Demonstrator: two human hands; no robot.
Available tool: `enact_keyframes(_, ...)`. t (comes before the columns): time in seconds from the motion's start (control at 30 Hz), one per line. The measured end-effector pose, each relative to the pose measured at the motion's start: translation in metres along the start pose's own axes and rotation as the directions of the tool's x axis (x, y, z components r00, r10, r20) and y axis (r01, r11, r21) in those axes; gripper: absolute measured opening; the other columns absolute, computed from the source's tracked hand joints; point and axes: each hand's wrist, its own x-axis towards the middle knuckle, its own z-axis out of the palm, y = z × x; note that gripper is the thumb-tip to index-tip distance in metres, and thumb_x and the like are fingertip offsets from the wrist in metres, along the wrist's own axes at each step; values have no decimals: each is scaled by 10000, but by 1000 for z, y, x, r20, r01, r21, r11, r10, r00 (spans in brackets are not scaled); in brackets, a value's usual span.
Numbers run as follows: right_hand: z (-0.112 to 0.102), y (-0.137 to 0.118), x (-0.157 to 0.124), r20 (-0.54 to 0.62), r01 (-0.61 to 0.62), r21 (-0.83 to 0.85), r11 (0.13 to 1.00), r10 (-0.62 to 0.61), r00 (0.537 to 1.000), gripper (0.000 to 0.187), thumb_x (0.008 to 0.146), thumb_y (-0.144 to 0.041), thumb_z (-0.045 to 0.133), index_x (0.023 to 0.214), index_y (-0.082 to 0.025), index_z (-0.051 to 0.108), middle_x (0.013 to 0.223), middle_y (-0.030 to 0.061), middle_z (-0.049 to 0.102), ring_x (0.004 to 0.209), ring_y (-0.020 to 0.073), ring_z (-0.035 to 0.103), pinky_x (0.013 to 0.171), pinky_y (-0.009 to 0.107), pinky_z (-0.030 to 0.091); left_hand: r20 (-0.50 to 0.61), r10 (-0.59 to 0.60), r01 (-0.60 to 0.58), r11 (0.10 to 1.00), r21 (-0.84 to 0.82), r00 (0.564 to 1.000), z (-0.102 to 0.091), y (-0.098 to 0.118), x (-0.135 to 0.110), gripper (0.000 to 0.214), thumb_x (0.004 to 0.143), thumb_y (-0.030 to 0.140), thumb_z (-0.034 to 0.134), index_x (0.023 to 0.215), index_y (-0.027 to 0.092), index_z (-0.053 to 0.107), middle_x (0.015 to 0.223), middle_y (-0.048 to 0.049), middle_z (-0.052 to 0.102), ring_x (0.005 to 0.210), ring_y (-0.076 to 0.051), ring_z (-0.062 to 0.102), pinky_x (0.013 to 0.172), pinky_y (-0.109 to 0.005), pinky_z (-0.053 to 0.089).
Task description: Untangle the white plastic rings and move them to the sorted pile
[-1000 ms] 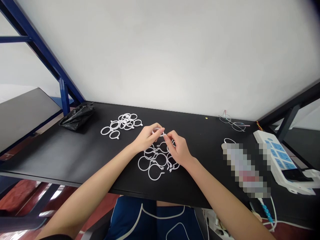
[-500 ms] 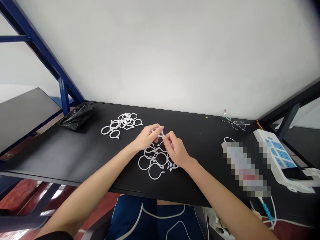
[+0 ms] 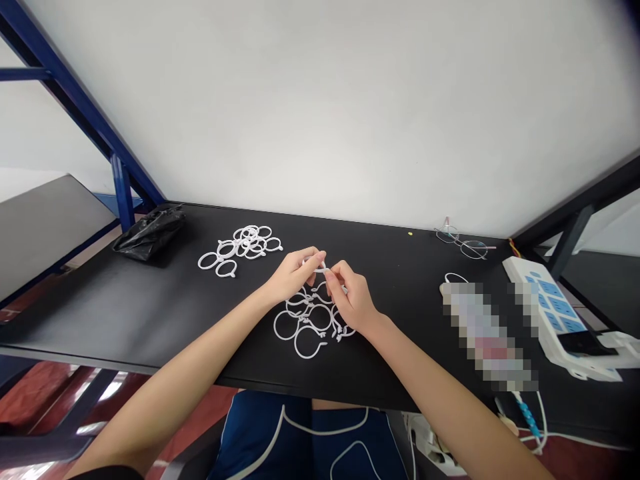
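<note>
My left hand (image 3: 293, 275) and my right hand (image 3: 354, 298) meet above the middle of the black table (image 3: 150, 307), both pinching one white plastic ring (image 3: 319, 263) between their fingertips. Directly beneath them lies a loose cluster of several white rings (image 3: 307, 323), partly hidden by my right hand. A second pile of white rings (image 3: 240, 248) lies further back to the left, apart from both hands.
A crumpled black plastic bag (image 3: 147, 232) sits at the back left. A pair of glasses (image 3: 463, 243) lies at the back right. A white power strip (image 3: 555, 313) and a blurred-out object (image 3: 485, 333) occupy the right side. A blue metal frame (image 3: 117, 193) rises on the left.
My hands have drawn slightly closer together on the ring. The view has shifted a little, nothing else on the table has moved.
</note>
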Motion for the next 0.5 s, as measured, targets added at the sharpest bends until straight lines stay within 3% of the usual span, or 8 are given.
enact_keyframes(0.33, -1, 3, 3, -52, -12, -26, 1000, 11, 999, 214, 963, -339, 441, 788, -217, 454, 620, -28, 525, 495, 101, 475, 507, 231, 389, -25, 32, -34, 993, -116, 999, 2, -2, 4, 244, 881, 421, 548, 950, 191, 504, 552, 85, 408, 460, -79, 468, 489, -203, 405)
enact_keyframes(0.4, -2, 4, 5, -65, -1, -50, 999, -2, 998, 219, 956, -330, 453, 772, -213, 467, 608, -28, 522, 505, 105, 485, 531, 236, 399, -108, 38, -45, 997, -58, 993, 2, -4, 4, 232, 888, 405, 539, 969, 191, 498, 557, 82, 414, 464, -83, 474, 491, -205, 402)
enact_keyframes(0.5, -5, 5, 6, -108, 11, -79, 997, -20, 994, 233, 943, -310, 478, 734, -208, 471, 585, -30, 511, 516, 109, 498, 555, 241, 403, -270, 117, -65, 979, 194, 956, -2, -4, 3, 171, 898, 347, 523, 970, 194, 502, 640, 47, 502, 537, -93, 505, 536, -213, 401)
